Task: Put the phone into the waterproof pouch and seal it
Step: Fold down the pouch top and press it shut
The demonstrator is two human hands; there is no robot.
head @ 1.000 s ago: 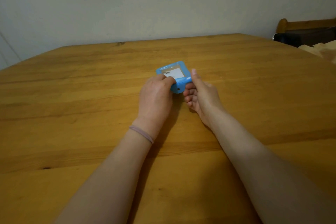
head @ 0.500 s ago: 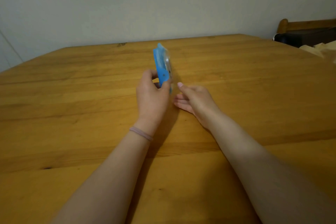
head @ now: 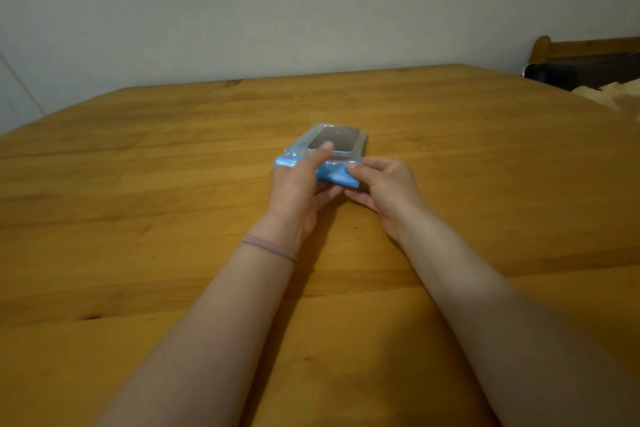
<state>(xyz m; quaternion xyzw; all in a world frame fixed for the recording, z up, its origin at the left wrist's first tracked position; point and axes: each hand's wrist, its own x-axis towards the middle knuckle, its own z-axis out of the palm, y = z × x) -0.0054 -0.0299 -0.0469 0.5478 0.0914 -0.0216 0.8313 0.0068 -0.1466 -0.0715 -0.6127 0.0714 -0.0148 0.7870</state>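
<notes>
A blue waterproof pouch (head: 332, 175) lies flat near the middle of the wooden table (head: 138, 184), its clear window facing up. A dark phone (head: 341, 141) shows through the window, inside the pouch. My left hand (head: 298, 191) grips the pouch's near left end, thumb pressed on the window over the phone. My right hand (head: 388, 189) pinches the near right corner of the pouch's blue end strip. The near edge of the pouch is partly hidden by my fingers.
The table runs wide on all sides of the pouch. A grey wall (head: 311, 10) stands behind its far edge. At the far right are a wooden chair back (head: 585, 45) with a dark object (head: 581, 74) and some pale crumpled material (head: 616, 97).
The pouch, held on edge by my left hand half a second ago, now lies flat with the phone's window up. My right hand has moved in and taken hold of its near right corner.
</notes>
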